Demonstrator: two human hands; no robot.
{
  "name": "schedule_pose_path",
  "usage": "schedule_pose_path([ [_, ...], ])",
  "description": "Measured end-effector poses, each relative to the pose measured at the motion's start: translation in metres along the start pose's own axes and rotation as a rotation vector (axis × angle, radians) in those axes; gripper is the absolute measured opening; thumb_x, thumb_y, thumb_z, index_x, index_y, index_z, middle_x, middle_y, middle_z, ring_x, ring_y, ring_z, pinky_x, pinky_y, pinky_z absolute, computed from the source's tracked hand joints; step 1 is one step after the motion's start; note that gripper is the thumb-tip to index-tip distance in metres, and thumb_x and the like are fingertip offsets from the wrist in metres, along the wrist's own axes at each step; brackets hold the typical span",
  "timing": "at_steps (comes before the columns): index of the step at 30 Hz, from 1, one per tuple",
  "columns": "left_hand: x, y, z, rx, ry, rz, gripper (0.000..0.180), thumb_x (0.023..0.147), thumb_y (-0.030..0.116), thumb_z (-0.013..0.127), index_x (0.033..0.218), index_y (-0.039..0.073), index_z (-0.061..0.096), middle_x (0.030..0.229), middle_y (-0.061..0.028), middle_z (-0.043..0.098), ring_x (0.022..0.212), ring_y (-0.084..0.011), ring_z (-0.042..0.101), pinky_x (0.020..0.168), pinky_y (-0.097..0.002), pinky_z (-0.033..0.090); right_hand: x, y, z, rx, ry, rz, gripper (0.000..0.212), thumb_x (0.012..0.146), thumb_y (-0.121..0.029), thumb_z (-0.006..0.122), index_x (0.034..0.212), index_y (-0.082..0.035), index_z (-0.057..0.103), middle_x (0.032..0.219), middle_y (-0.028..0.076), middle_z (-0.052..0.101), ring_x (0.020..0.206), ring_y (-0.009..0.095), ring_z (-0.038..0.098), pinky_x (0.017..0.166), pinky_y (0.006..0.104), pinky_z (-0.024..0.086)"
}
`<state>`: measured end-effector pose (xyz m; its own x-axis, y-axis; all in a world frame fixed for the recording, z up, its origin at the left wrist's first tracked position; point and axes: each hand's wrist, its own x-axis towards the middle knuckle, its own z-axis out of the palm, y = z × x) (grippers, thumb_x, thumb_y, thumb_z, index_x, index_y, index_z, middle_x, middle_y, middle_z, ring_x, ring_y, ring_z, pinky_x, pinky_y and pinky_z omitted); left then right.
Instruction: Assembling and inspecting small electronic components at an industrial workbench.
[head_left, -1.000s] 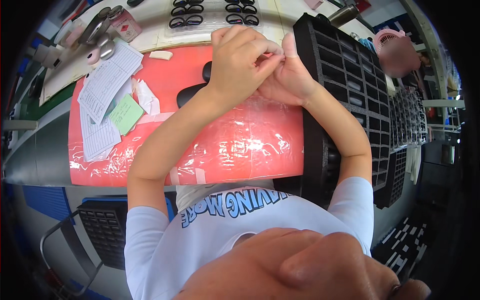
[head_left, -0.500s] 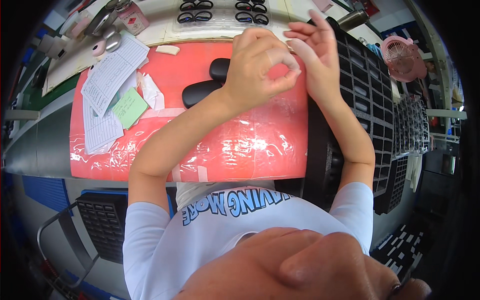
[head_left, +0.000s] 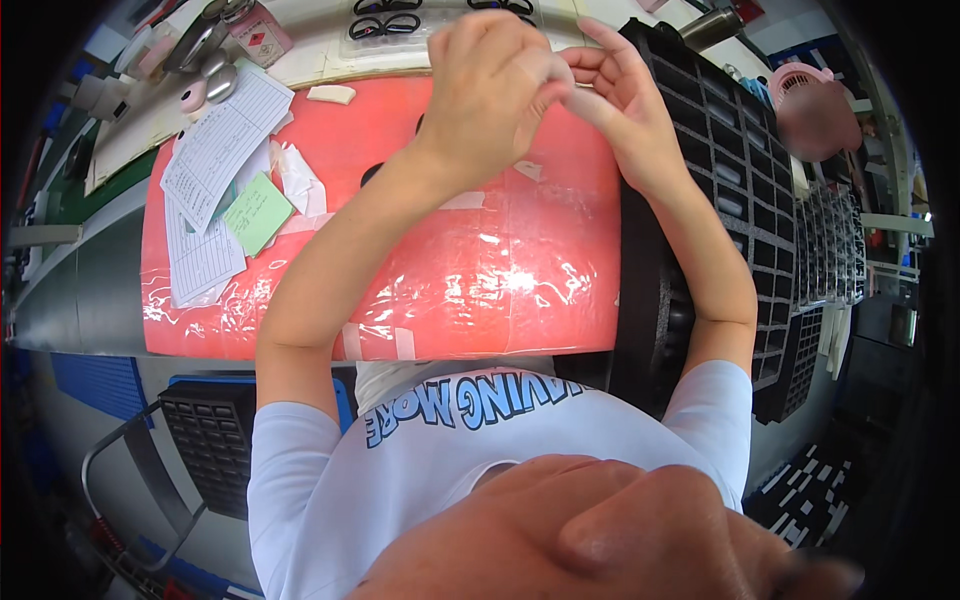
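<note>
Black tray: grey-edged rectangular cells, near right hand.

The person's curled left hand and half-open right hand meet or overlap above the red surface. Lined papers and a green note lie left; a black compartmented tray stands right.

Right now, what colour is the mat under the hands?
Pinkish red, glossy; the mat shows best in the head view.
</note>
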<state>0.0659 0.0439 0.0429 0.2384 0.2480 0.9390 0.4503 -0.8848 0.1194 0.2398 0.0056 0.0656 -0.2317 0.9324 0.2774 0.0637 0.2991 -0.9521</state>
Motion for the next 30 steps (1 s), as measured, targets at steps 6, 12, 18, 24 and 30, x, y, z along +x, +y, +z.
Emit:
schedule_pose_path([
  [6,-0.002,-0.004,-0.003,0.041,-0.003,0.049,0.012,0.084,0.005,0.058,0.096,0.003,0.059,0.098,-0.0062,0.058,0.092,-0.0139,0.053,0.079,-0.0305,0.042,0.0,-0.016,0.004,0.143,-0.063,0.198,0.051,0.093,-0.018,0.055,0.138,-0.003,0.035,0.121,0.015,0.05,0.11,0.023,0.052,0.095,0.0354,0.042],
  [12,-0.035,-0.054,-0.014,-0.413,-0.123,-0.764,0.02,0.09,0.02,0.061,0.094,0.0,0.06,0.085,-0.0015,0.062,0.077,-0.0089,0.055,0.068,-0.0278,0.044,0.006,0.013,-0.013,-0.649,-0.355,0.187,0.038,0.081,-0.013,0.069,0.116,-0.001,0.06,0.091,0.004,0.063,0.086,0.013,0.061,0.081,0.0281,0.048],
  [18,0.001,-0.013,-0.008,-0.568,-0.041,-0.804,0.025,0.084,0.006,0.059,0.108,0.002,0.06,0.098,-0.0071,0.062,0.094,-0.0165,0.057,0.085,-0.0278,0.044,-0.004,0.046,-0.007,-0.974,-0.481,0.076,0.027,0.075,-0.021,0.072,0.094,-0.003,0.067,0.084,0.012,0.066,0.079,0.026,0.064,0.074,0.0352,0.05],
  [24,-0.001,-0.007,-0.008,-0.527,-0.132,-0.827,0.019,0.083,0.006,0.059,0.102,0.003,0.063,0.096,-0.0062,0.063,0.091,-0.0149,0.058,0.08,-0.0276,0.045,0.006,0.06,-0.014,-1.067,-0.561,0.061,0.02,0.076,-0.017,0.068,0.09,-0.002,0.067,0.082,0.011,0.066,0.077,0.027,0.064,0.072,0.0353,0.05],
  [30,-0.008,-0.015,-0.004,-0.553,-0.127,-0.859,0.016,0.083,0.007,0.059,0.098,0.003,0.065,0.095,-0.0064,0.063,0.087,-0.0142,0.058,0.075,-0.0266,0.046,0.01,0.052,-0.019,-0.846,-0.264,0.153,0.015,0.08,-0.013,0.064,0.089,0.0,0.065,0.08,0.009,0.066,0.069,0.017,0.062,0.067,0.0288,0.049],
])
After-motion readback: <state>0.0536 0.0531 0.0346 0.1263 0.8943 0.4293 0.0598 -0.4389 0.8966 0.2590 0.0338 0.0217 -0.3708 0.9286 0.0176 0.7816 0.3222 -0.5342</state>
